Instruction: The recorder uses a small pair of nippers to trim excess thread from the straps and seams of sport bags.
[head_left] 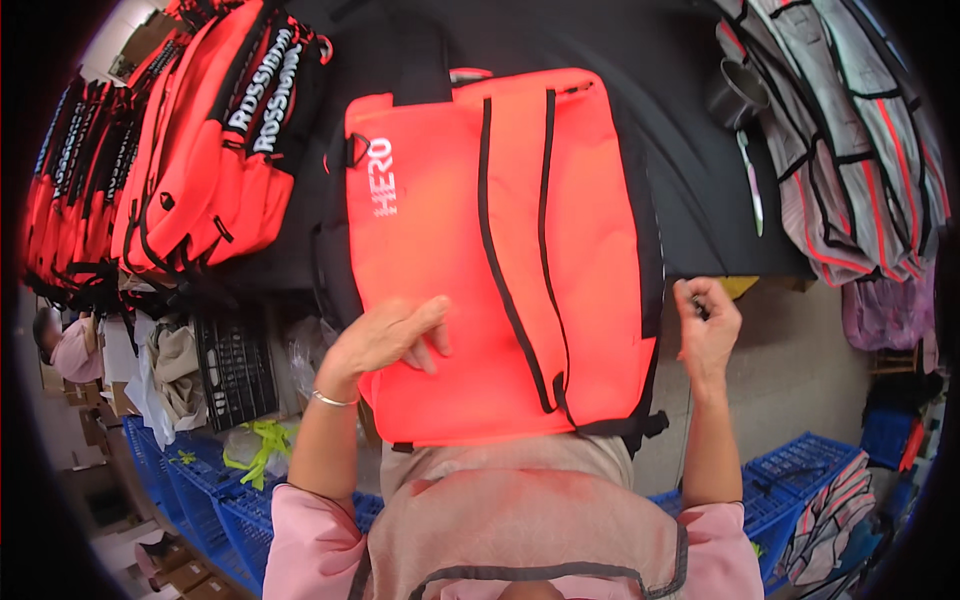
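A bright red-orange backpack (430, 260) with black trim and two long black zippers lies on the black-covered table in front of me, its near end reaching my apron. Over its lower left part hovers my left hand (395, 335), fingers loosely bent and apart, holding nothing. To the right of the bag, off the table's near edge, my right hand (708, 325) is closed with the fingers curled in. A small dark thing (699, 308) shows between those fingers; its kind is hard to make out.
Red-and-black backpacks (200, 150) are stacked at the left, grey bags with red stripes (850, 150) at the right. A dark metal cup (738, 95) and a white toothbrush-like tool (750, 180) lie near the grey bags. Blue crates (210, 490) stand below on the floor.
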